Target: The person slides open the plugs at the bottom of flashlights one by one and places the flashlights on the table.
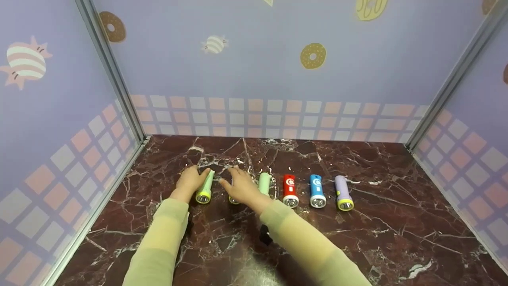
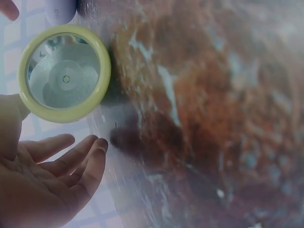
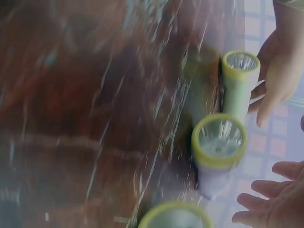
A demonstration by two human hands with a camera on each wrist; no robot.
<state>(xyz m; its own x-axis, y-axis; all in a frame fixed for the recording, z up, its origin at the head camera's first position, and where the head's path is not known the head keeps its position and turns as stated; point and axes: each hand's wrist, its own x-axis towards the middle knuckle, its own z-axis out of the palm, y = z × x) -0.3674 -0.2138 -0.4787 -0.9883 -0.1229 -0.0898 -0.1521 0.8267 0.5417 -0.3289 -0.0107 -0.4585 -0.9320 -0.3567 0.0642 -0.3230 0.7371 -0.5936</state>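
Several flashlights lie in a row on the marbled tabletop, lens ends toward me. My left hand (image 1: 189,182) is beside the leftmost one, a light green flashlight (image 1: 205,188) with a yellow rim. Its fingers are loosely bent and not wrapped round it in the left wrist view; whether the thumb touches it, I cannot tell. My right hand (image 1: 243,187) hovers with spread fingers over a pale purple flashlight (image 3: 213,178), mostly hidden in the head view. Its fingers look relaxed and apart from that flashlight in the right wrist view.
Right of my hands lie another light green flashlight (image 1: 264,182), partly behind my right wrist, then a red flashlight (image 1: 290,186), a blue one (image 1: 316,186) and a purple one (image 1: 341,188). Patterned panels (image 1: 246,79) enclose the marbled table (image 1: 389,222) at the back and sides.
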